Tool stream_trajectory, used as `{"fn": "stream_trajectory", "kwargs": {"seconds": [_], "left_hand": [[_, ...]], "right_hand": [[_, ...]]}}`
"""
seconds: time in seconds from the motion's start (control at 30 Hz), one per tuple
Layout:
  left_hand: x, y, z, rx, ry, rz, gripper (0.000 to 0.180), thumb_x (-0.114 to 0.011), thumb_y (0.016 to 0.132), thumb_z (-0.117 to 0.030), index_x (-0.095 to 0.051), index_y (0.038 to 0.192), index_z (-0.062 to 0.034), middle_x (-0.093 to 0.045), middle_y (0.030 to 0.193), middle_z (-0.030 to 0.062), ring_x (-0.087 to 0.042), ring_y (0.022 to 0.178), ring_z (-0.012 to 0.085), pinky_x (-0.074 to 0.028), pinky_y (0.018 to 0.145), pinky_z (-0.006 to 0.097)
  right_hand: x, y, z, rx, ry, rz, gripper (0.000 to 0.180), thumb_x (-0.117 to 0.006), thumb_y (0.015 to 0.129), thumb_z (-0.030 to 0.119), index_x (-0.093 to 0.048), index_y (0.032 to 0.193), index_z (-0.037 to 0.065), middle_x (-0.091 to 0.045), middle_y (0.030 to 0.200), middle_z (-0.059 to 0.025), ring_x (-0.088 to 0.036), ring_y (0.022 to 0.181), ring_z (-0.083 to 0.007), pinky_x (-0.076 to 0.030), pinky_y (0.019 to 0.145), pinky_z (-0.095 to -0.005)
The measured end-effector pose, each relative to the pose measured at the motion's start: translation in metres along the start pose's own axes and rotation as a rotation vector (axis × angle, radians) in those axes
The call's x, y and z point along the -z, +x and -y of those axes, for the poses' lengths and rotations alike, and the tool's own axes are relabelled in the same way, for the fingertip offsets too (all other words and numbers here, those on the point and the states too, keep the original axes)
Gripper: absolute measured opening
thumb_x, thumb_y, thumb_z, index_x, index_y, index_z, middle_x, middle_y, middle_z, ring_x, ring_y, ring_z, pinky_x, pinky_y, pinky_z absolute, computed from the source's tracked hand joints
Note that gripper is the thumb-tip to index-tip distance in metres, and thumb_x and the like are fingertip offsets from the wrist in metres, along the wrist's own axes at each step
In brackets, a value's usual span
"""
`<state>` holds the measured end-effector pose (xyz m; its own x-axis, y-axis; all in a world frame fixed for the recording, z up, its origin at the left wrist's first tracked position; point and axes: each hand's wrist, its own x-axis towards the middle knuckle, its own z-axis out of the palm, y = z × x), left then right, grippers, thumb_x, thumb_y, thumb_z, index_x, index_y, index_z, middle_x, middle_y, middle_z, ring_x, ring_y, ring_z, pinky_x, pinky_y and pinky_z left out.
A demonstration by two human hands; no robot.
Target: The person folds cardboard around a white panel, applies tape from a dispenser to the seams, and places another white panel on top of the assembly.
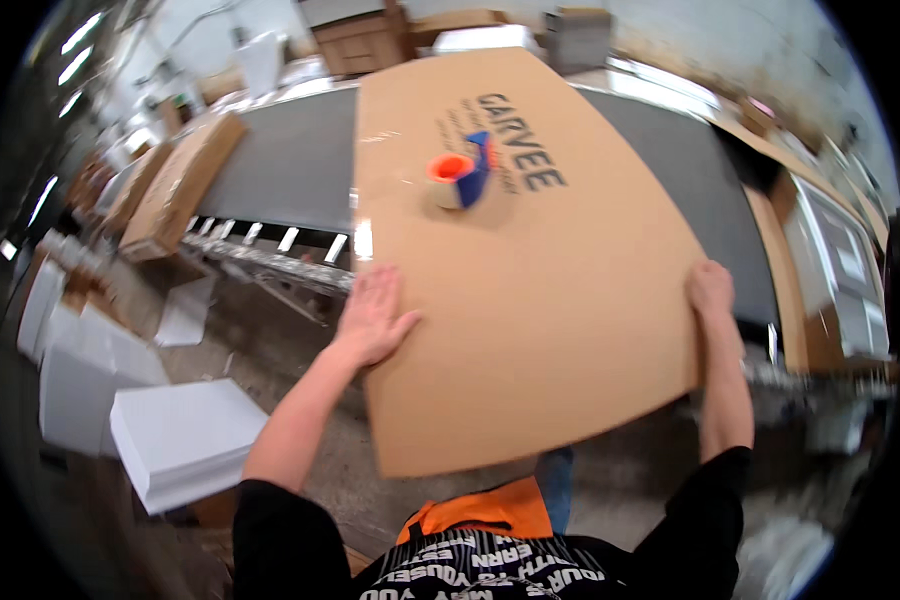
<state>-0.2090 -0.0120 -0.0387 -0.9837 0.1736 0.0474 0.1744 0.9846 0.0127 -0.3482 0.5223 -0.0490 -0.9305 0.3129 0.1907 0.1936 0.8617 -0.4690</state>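
A large flat brown cardboard box (pixel 540 320) lies across the conveyor belt, its near end jutting out toward me. My left hand (pixel 372 318) rests on its left edge with the fingers stretched out flat over the top. At the right edge my right hand (pixel 711 290) has its fingers curled round the side of the box. On top of the box, toward the far half, sits a tape dispenser (pixel 458 185) in blue and orange with a roll of tape. Dark printing shows beside it.
The dark conveyor belt (pixel 280 160) runs left to right. A narrow carton (pixel 183 185) stands on its left end; an open carton with a white-grey unit (pixel 838 265) is at the right. White foam blocks (pixel 185 435) lie on the floor at the left.
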Motion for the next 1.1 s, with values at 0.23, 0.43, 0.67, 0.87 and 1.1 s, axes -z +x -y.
{"fn": "stream_trajectory", "kwargs": {"seconds": [0.23, 0.43, 0.67, 0.87, 1.1], "left_hand": [[0.021, -0.072, 0.023, -0.132, -0.017, 0.246, 0.136, -0.063, 0.059, -0.082, -0.012, 0.148, 0.0084, -0.006, 0.153, 0.0332, -0.004, 0.144, 0.0462, -0.005, 0.118, 0.052], [-0.026, -0.064, -0.025, -0.271, 0.241, -0.234, 0.114, -0.083, 0.052, -0.051, -0.036, 0.142, 0.0037, -0.029, 0.149, 0.0274, -0.03, 0.132, 0.0554, -0.027, 0.107, 0.066], [-0.026, -0.071, -0.02, -0.242, 0.208, -0.383, 0.085, -0.076, 0.059, -0.026, -0.048, 0.134, 0.0026, -0.047, 0.14, 0.0231, -0.042, 0.128, 0.0506, -0.033, 0.107, 0.06], [-0.023, -0.072, -0.013, -0.229, 0.224, -0.354, 0.085, -0.076, 0.068, -0.04, -0.046, 0.135, 0.0033, -0.046, 0.141, 0.0226, -0.04, 0.129, 0.0506, -0.033, 0.107, 0.06], [0.013, -0.057, -0.034, -0.013, -0.042, -0.079, 0.099, -0.081, 0.061, -0.052, -0.043, 0.139, -0.004, -0.048, 0.139, 0.0229, -0.04, 0.13, 0.0492, -0.031, 0.108, 0.059]], "right_hand": [[-0.015, -0.165, 0.046, -0.093, -0.119, -0.28, 0.036, -0.057, 0.084, 0.03, -0.055, 0.097, -0.003, -0.06, 0.089, -0.0262, -0.058, 0.088, -0.0435, -0.046, 0.079, -0.0537], [-0.112, -0.161, 0.012, 0.268, 0.241, -0.921, 0.058, -0.047, 0.09, 0.03, -0.037, 0.132, -0.008, -0.04, 0.127, -0.0266, -0.042, 0.112, -0.0385, -0.034, 0.1, -0.0472], [-0.103, -0.186, 0.02, 0.192, 0.74, -0.683, 0.066, -0.055, 0.089, 0.036, -0.032, 0.138, -0.003, -0.041, 0.131, -0.0236, -0.042, 0.119, -0.0372, -0.033, 0.103, -0.0458], [-0.045, -0.265, -0.034, -0.741, 1.052, -0.12, 0.047, -0.063, 0.083, 0.022, -0.054, 0.123, -0.001, -0.062, 0.114, -0.0164, -0.061, 0.104, -0.0291, -0.049, 0.09, -0.0404], [0.034, -0.175, 0.039, -0.9, 1.722, 0.194, 0.015, -0.054, 0.088, 0.02, -0.057, 0.088, 0.006, -0.063, 0.086, -0.0069, -0.064, 0.073, -0.021, -0.055, 0.069, -0.0363]]}}
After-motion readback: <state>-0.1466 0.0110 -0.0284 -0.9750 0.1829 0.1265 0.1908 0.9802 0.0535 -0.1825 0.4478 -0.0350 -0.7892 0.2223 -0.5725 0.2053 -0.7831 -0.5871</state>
